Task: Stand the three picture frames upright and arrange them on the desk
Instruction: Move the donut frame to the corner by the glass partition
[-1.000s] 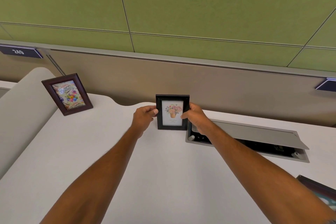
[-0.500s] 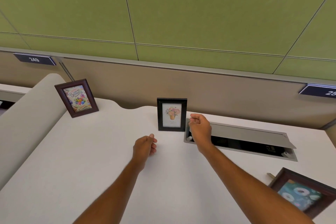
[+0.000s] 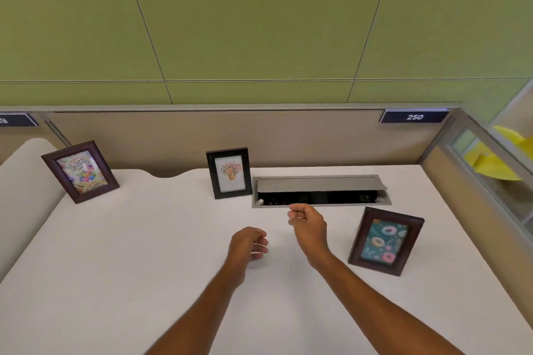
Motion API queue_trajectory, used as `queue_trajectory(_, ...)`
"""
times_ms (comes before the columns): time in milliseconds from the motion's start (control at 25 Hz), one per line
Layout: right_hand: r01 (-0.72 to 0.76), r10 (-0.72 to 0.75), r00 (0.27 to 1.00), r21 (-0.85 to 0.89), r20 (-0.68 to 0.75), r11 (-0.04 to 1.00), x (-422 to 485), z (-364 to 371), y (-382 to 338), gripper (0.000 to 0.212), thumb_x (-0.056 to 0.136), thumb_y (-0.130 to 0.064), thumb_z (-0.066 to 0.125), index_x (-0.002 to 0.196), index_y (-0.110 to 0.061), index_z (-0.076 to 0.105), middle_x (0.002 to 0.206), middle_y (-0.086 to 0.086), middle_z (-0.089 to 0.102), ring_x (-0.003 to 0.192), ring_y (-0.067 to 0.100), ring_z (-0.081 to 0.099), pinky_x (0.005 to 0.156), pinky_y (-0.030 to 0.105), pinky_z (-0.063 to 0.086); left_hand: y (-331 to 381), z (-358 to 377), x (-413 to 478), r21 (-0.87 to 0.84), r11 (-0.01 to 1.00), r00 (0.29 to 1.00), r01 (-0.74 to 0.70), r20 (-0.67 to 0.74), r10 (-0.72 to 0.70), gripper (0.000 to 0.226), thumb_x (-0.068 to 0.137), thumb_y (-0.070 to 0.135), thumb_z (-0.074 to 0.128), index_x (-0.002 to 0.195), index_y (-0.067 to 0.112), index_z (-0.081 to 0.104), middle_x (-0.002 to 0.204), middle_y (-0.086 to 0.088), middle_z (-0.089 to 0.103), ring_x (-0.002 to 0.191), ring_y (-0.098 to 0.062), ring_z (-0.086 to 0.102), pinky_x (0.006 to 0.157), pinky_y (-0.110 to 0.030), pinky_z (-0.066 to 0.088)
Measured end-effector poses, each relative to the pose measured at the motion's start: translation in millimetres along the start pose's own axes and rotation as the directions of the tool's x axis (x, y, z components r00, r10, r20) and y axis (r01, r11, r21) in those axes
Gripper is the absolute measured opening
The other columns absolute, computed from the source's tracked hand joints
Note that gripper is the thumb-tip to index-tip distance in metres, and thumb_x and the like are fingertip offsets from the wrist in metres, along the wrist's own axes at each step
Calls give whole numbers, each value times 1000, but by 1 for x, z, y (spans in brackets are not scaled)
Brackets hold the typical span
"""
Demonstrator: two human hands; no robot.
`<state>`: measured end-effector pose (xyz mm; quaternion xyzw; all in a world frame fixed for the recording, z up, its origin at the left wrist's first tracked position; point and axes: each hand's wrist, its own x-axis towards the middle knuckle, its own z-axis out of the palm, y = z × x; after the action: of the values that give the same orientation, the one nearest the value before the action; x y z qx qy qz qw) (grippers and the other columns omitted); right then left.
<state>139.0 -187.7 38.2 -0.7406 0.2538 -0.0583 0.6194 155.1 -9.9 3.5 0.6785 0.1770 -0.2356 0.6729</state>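
Three picture frames stand upright on the white desk (image 3: 144, 253). A dark brown frame with a balloon birthday picture (image 3: 80, 171) leans at the back left. A black frame with a flower-pot picture (image 3: 229, 173) stands at the back middle. A dark brown frame with a doughnut picture (image 3: 386, 241) stands at the right. My left hand (image 3: 248, 243) hovers over the desk's middle, fingers loosely curled, holding nothing. My right hand (image 3: 307, 220) is a little farther back, left of the doughnut frame, fingers loosely curled and empty.
A grey cable hatch (image 3: 320, 190) with its lid raised lies in the desk just right of the black frame. A beige partition with a "250" label (image 3: 414, 117) runs along the back, and a glass side panel (image 3: 484, 170) bounds the right edge.
Both hands let go of the black frame and drew back toward me. The view swung right, bringing the doughnut frame fully into sight.
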Motion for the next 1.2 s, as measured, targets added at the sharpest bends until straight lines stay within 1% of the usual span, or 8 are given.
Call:
queue_trajectory(320, -58, 72, 984, 89, -165, 994, -23, -123, 38, 21, 100, -8, 67, 103, -26, 78, 101, -1, 81, 91, 20, 78, 76, 30, 61, 2, 98, -21, 78, 994, 982, -72, 180, 57, 25, 106, 26, 60, 108, 9, 78, 93, -11, 81, 78, -21, 77, 76, -37, 59)
queue_trajectory(440, -113, 138, 953, 107, -269, 988, -30, -169, 69, 9, 102, -21, 70, 96, -23, 77, 94, 2, 81, 88, 23, 79, 66, 24, 60, -3, 137, -30, 109, 991, 979, -76, 198, 53, 36, 109, 42, 59, 113, 11, 77, 105, -10, 83, 89, -23, 78, 83, -39, 61)
queue_trajectory(560, -183, 210, 892, 106, -400, 977, -33, -214, 92, 24, 103, -37, 69, 89, -18, 71, 84, 5, 79, 75, 24, 77, 61, 31, 59, -7, 174, -38, 127, 991, 983, -51, 182, 27, 49, 111, 52, 51, 120, 11, 75, 117, -11, 79, 103, -28, 76, 93, -44, 61)
queue_trajectory(680, -189, 218, 865, 108, -452, 976, -24, -257, 98, 36, 105, -49, 64, 91, -16, 67, 87, 5, 76, 83, 28, 76, 63, 33, 58, -4, 210, -47, 170, 984, 985, -57, 168, 28, 60, 111, 59, 40, 132, 12, 69, 134, -9, 73, 121, -31, 70, 107, -50, 56)
queue_trajectory(880, -206, 225, 948, 105, -224, 973, 12, -290, 83, 46, 104, -64, 54, 111, -21, 65, 110, 3, 74, 105, 26, 71, 88, 39, 57, 6, 246, -48, 176, 980, 986, -92, 156, 64, 70, 108, 68, 35, 143, 15, 65, 151, -7, 62, 140, -29, 55, 125, -54, 38)
queue_trajectory(1000, -305, 305, 952, 89, 13, 948, 30, -290, 71, 62, 105, -73, 33, 120, -22, 65, 110, 2, 74, 104, 23, 71, 97, 40, 53, 9, 262, -43, 195, 974, 980, -115, 182, 79, 78, 105, 76, 24, 125, 21, 75, 136, -3, 73, 131, -22, 61, 123, -53, 32)
queue_trajectory(1120, -346, 330, 935, 121, 132, 930, 39, -287, 73, 64, 103, -77, 25, 109, -31, 69, 99, -9, 77, 96, 15, 75, 90, 31, 57, 8, 274, -38, 204, 973, 979, -109, 194, 69, 70, 103, 79, 22, 110, 34, 76, 103, 16, 80, 104, -4, 69, 108, -43, 39)
queue_trajectory(1200, -357, 339, 931, 148, 134, 922, 41, -286, 76, 60, 103, -77, 28, 101, -33, 70, 89, -17, 79, 87, 6, 76, 73, 21, 59, 7, 277, -34, 195, 976, 979, -96, 197, 57, 68, 103, 79, 25, 112, 35, 76, 93, 20, 83, 99, -3, 73, 101, -37, 45)
